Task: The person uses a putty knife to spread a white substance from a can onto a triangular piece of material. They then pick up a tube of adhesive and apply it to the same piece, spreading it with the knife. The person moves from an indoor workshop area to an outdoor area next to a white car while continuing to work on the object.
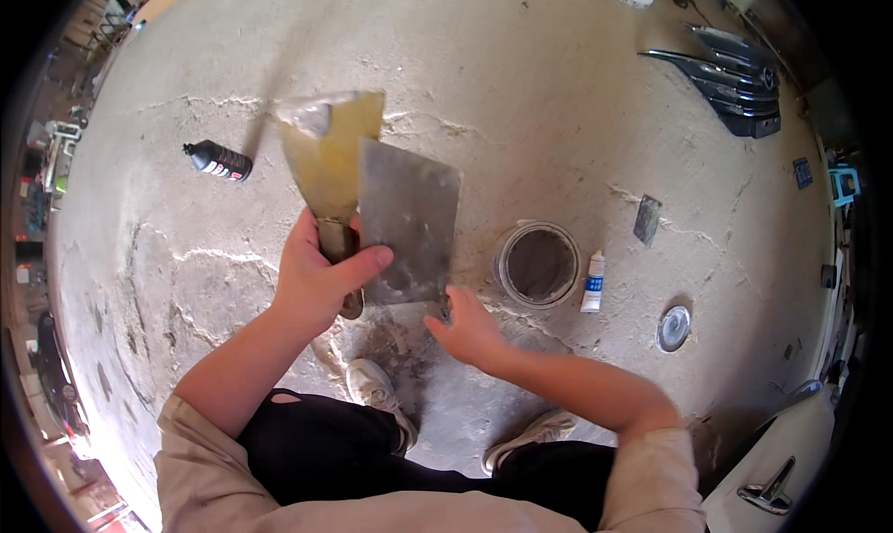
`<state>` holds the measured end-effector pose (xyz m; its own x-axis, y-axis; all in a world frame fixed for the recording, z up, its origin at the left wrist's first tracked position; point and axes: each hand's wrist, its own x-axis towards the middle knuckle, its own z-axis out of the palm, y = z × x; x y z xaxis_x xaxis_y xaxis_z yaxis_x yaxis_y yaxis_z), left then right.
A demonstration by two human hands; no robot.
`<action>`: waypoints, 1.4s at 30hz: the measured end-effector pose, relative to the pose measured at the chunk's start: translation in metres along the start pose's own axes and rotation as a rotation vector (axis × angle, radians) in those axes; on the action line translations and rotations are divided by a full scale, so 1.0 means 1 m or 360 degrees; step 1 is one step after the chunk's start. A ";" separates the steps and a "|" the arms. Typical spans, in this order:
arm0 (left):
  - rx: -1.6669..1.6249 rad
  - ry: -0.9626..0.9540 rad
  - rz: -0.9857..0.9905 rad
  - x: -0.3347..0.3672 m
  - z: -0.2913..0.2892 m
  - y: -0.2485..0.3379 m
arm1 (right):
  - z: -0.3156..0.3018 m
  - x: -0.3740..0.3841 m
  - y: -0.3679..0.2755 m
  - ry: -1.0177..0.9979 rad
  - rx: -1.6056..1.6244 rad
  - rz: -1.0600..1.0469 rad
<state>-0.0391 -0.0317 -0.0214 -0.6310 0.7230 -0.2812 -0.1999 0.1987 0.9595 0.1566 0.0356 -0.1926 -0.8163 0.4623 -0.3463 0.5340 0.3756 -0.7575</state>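
Putty knife (327, 156) is being gripped by the handle in the left hand (316, 277), fingers closed, while the right hand (465, 326) is pinching a steel scraper plate (407, 221) against it, wiping filler.

Both forearms enter from six o'clock and angle up toward the centre. The left hand (321, 277) is clenched in a fist, thumb stretched toward three o'clock. The right hand (465, 328) pinches with fingertips, pointing toward eleven o'clock.

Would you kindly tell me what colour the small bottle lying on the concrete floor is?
The small bottle is black with a red-and-white label, seen in the head view.
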 end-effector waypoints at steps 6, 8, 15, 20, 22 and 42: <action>0.0031 0.0146 0.0043 -0.006 0.000 0.007 | 0.089 0.074 0.035 0.0608 -0.0725 0.0168; 0.0072 0.0143 0.0033 -0.009 -0.011 -0.002 | 0.105 0.074 0.035 0.0826 -0.0827 -0.0190; 0.0020 0.0157 0.0155 -0.007 -0.018 -0.013 | -0.084 -0.004 0.009 -0.0130 -0.0567 -0.2115; 0.0083 0.0256 0.0248 -0.005 -0.027 -0.025 | -0.242 -0.050 0.153 0.0840 -0.0887 -0.0438; 0.0088 0.0202 0.0097 -0.001 -0.030 -0.029 | -0.285 -0.096 0.247 0.1195 -0.0962 0.0266; 0.1180 -0.0240 0.0559 -0.070 -0.018 0.013 | -0.263 -0.178 0.367 -0.0214 -0.1411 0.0783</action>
<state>-0.0114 -0.0919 0.0105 -0.4470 0.8945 -0.0081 0.5685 0.2910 0.7695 0.5559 0.3025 -0.2635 -0.4512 0.6523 -0.6090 0.7428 0.6528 0.1489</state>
